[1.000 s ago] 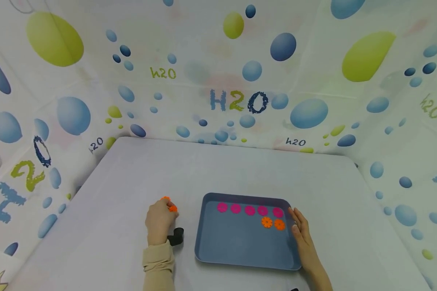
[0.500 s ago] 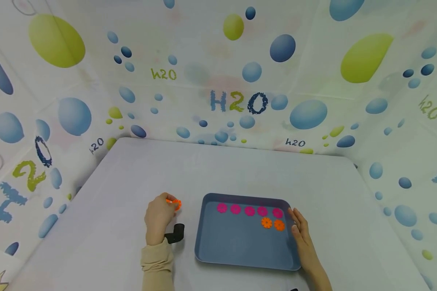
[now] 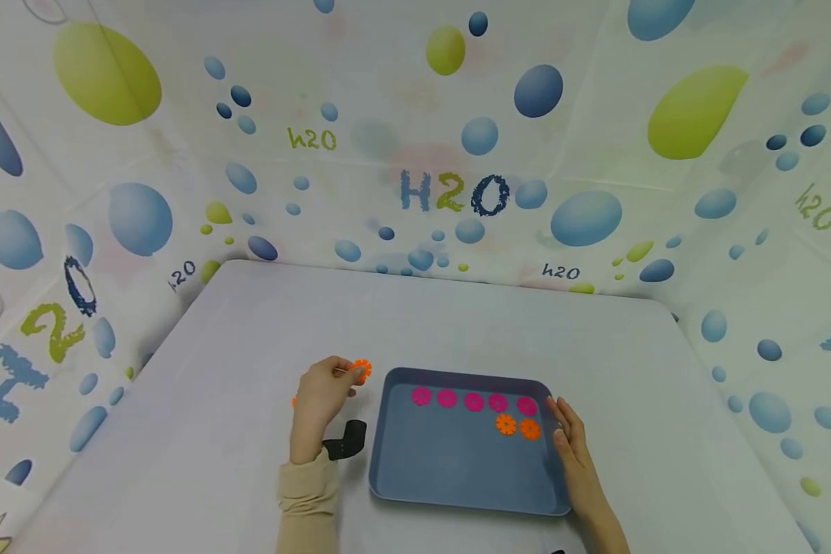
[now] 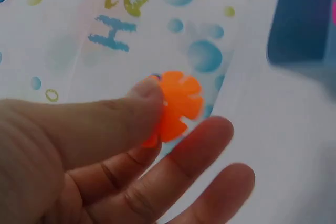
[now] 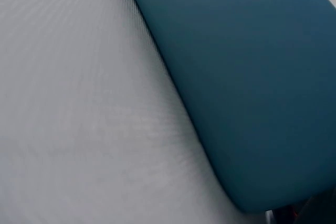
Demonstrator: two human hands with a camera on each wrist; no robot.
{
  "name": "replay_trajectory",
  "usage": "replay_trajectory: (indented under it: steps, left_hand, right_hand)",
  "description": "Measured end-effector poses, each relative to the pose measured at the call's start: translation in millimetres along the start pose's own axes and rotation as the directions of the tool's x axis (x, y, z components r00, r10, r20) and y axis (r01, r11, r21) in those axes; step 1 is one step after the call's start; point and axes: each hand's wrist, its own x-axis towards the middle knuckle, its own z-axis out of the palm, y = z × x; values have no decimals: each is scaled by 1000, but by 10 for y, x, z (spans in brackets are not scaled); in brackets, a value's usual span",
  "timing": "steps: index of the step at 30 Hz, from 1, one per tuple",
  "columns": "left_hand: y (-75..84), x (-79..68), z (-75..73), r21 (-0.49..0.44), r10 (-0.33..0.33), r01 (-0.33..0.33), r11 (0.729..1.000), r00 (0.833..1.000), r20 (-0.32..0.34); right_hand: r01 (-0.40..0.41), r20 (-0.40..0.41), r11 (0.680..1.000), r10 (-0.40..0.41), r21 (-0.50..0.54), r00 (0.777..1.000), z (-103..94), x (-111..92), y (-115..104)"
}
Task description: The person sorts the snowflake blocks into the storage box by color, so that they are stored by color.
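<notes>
Between thumb and forefinger my left hand [image 3: 322, 392] pinches an orange notched disc [image 4: 181, 103], flower-like in outline, in the air left of the blue-grey tray [image 3: 443, 477]. The other fingers of that hand are loosely bent. My right hand [image 3: 580, 454] rests at the tray's right rim with fingers nearly straight. Inside the tray, a row of several pink discs [image 3: 474, 402] runs along the far side. Below its right end lie two orange notched discs [image 3: 505, 425]. In the right wrist view only the tray's outer wall [image 5: 247, 93] and the tabletop show, not the hand.
Another orange piece [image 3: 294, 401] peeks out on the table behind my left hand, mostly hidden. A black wrist-worn camera [image 3: 349, 440] sticks out beside my left wrist. The white table [image 3: 457, 323] ends at a patterned curtain [image 3: 360, 215] at the back and sides.
My left hand has picked up the orange disc from the table, lifted it and carried it rightward toward the tray. My right hand and the tray have stayed put.
</notes>
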Motion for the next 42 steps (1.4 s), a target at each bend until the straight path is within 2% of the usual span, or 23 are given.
replay_trajectory:
  steps: [4, 14, 18, 22, 27, 32, 37, 42]
  left_hand:
    - [54, 16, 70, -101, 35, -30, 994, 998, 50]
    - [168, 37, 189, -170, 64, -50, 984, 995, 81]
    - [246, 37, 302, -207, 97, -72, 976, 989, 112]
    - [340, 10, 500, -221, 155, -116, 968, 973, 170]
    - [465, -27, 745, -206, 213, -160, 965, 940, 267]
    - [545, -37, 918, -206, 236, -175, 963, 915, 327]
    - [557, -42, 1032, -194, 224, -166, 967, 918, 328]
    - [554, -44, 1164, -108, 211, -188, 976, 935, 284]
  right_hand:
    - [2, 2, 1000, -2, 0, 1000, -3, -1, 15]
    - [13, 2, 1000, -13, 1, 1000, -7, -1, 6]
    - [24, -4, 1000, -24, -5, 1000, -19, -2, -11]
    - [42, -7, 999, -42, -5, 999, -21, 2, -29]
    - [39, -4, 999, -39, 1, 999, -4, -7, -40]
    - [21, 2, 1000, -21, 3, 1000, 4, -19, -25]
    - [1, 0, 1000, -1, 0, 1000, 4, -12, -12]
    - [1, -1, 1000, -1, -3, 1000, -7, -1, -3]
